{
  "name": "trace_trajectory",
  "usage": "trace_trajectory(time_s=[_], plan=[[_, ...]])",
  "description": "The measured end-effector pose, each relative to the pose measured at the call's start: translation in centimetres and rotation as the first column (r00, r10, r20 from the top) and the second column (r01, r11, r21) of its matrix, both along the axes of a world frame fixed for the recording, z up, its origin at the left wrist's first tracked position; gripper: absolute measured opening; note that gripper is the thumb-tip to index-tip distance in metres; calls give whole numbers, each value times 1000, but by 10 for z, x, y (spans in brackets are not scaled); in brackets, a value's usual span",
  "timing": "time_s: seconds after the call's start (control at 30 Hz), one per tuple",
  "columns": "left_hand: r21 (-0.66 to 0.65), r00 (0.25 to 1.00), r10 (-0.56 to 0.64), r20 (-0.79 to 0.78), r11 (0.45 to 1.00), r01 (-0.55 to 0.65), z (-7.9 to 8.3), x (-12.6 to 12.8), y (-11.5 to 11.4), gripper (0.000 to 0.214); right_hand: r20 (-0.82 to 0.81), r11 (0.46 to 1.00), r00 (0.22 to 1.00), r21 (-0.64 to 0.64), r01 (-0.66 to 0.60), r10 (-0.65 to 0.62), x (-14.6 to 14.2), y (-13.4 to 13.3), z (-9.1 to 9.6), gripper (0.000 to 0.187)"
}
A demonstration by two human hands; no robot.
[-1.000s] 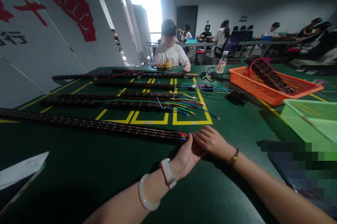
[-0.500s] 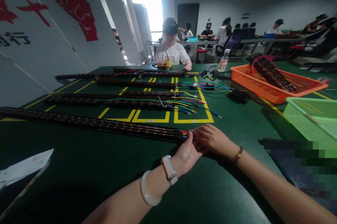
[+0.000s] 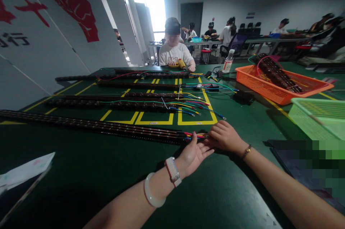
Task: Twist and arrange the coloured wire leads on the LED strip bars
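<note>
A long black wiring harness (image 3: 121, 128) lies across the near side of the table, its red, yellow and blue wires (image 3: 201, 136) coming out at the right end. My left hand (image 3: 193, 155) is palm up beneath these wires, fingers stretched out and apart, thumb raised against the wires by the harness end. Around the wires' far ends the fingers of my right hand (image 3: 225, 136) are curled closed; the tips of the wires are hidden in it. My left fingertips reach just under the right hand.
Behind lie more harnesses (image 3: 113, 103) with loose ring-terminal wires (image 3: 199, 113). At right stand an orange basket (image 3: 264, 87) holding a harness, and a green basket (image 3: 309, 117). A bottle (image 3: 228, 62) stands farther back. Opposite, a co-worker (image 3: 175, 51) sits near a yellow tool (image 3: 182, 64).
My right hand has slid right along the wires, so more of their length shows between my hands. The left hand stays nearly in place, its fingers more visible. The co-worker's yellow tool shifted right.
</note>
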State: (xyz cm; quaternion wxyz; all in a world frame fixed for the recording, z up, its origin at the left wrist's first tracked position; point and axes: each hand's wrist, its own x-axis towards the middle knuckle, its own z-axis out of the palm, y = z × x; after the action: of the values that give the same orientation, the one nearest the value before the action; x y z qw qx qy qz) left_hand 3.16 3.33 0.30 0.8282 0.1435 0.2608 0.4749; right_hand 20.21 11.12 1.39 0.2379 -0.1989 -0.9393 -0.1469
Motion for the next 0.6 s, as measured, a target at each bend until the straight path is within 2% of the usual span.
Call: trace_trajectory(time_s=[0.1,0.17,0.27,0.33,0.43,0.5,0.53,0.57,0.6], plan=[[-6,1000,-15,4,1000,15,-1,-1,0,61,60,999,998,-37,-23,25,-3,-1,-2,28],[-5,1000,-21,-1,1000,21,0,-1,0,62,45,995,998,-97,-28,32,-6,-3,-2,29],[8,1000,-28,-14,1000,28,1,-1,1,66,-93,954,996,-299,-14,-15,-9,-5,-3,31],[26,999,-36,-18,999,37,1,-1,1,69,-218,864,969,-504,-12,-114,-13,-5,-5,32],[30,998,-52,-35,998,53,2,-1,0,69,-323,619,895,-782,-69,-308,-20,-2,-9,36],[12,997,-59,-51,998,60,3,-1,0,67,-346,473,854,-870,-138,-388,-24,2,-11,37],[4,997,-55,-56,998,55,3,-1,0,65,-358,434,840,-885,-167,-408,-26,3,-12,37],[-2,997,-44,-58,999,44,3,-1,0,63,-374,425,826,-886,-185,-421,-28,5,-12,36],[-3,998,-29,-57,1000,29,2,-1,0,60,-393,442,813,-877,-189,-431,-29,6,-12,36]])
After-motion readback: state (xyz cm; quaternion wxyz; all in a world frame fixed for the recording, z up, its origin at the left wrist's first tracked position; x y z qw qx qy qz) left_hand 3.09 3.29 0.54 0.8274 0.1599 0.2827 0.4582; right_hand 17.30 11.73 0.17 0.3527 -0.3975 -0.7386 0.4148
